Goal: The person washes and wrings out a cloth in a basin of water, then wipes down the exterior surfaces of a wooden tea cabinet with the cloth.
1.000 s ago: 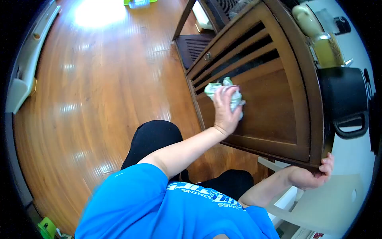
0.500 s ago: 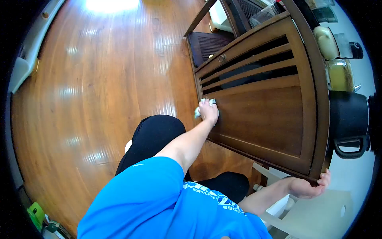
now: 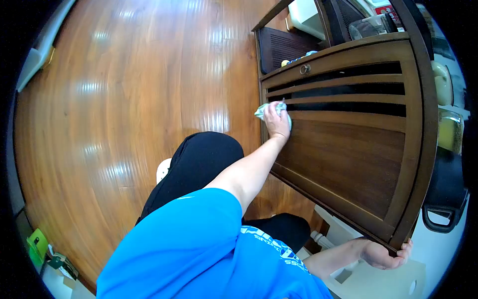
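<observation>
My left hand [image 3: 277, 120] is closed on a pale green-and-white cloth [image 3: 264, 110], crumpled under the fingers. It presses the cloth against the frame of a dark brown wooden cabinet door [image 3: 343, 154], beside the slatted openings. A small ring pull [image 3: 305, 69] sits further along the same door. At the cabinet's top near corner, my right hand [image 3: 383, 255] has its fingers curled over the edge; part of the grip is hidden.
On the cabinet top stand a black pot [image 3: 443, 189], a yellow-filled jar [image 3: 450, 130] and a cream container [image 3: 441, 82]. Open shelves hold a clear container [image 3: 371, 27] and a white box [image 3: 306, 19]. A white chair [image 3: 383, 284] is beside my right arm; wooden floor [image 3: 139, 84] extends leftward.
My left hand has slid with the cloth along the door frame towards the slats and ring pull. My right hand keeps hold of the corner. The camera view has shifted slightly.
</observation>
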Tool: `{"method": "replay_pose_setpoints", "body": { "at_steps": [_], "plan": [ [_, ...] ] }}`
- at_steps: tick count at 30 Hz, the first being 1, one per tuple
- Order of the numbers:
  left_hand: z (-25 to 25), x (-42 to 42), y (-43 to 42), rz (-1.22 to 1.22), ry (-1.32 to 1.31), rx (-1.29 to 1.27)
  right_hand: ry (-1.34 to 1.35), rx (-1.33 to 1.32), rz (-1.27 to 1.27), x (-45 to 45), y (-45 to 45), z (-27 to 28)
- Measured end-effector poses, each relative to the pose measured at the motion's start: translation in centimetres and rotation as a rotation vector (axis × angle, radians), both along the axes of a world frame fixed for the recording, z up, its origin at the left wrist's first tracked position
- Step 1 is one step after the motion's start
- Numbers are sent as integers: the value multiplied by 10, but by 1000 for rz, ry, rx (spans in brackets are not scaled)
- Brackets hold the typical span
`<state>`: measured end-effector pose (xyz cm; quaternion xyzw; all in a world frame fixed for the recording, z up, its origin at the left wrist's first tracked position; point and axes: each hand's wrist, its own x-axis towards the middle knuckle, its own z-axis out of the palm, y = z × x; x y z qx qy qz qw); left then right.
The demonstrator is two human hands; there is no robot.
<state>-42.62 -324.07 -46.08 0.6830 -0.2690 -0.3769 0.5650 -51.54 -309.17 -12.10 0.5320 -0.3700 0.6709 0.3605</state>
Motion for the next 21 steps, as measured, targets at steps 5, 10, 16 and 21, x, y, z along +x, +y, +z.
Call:
{"method": "replay_pose_setpoints", "body": {
  "at_steps": [5,10,16,21],
  "plan": [
    [-41,2,4,-91,124,503,64,58,-78,3,-2,2],
    [-64,-6,63,-392,112,631,96,-1,-40,-6,0,2],
    [-76,-10,136,-679,244,776,100,3,-28,-6,0,2],
    [-67,-12,138,-631,708,938,143,19,-38,-7,2,2]
  ]
}}
